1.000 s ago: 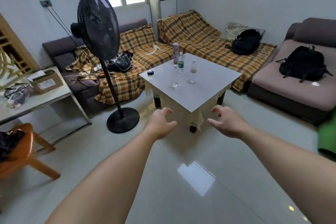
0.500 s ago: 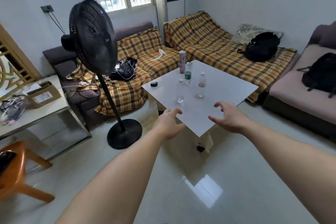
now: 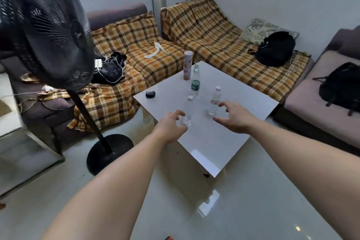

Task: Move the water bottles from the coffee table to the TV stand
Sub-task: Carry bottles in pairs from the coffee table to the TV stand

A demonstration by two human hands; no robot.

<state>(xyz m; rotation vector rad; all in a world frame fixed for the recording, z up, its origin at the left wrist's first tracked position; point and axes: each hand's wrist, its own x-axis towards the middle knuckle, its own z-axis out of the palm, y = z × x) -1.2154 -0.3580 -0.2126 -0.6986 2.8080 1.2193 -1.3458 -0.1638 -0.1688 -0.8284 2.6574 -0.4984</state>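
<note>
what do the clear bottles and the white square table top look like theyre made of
Clear bottles with white caps: likely thin transparent plastic, since the table shows through them. White square table top: hard, glossy surface that mirrors window light near its front corner; perhaps lacquered board or glass, the look leaves it open.

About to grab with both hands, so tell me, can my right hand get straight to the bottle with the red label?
Probably yes. The right hand is open, its fingers curled just short of the red-label bottle, with only bare coffee table between them; the green-label bottle stands farther back.
</note>
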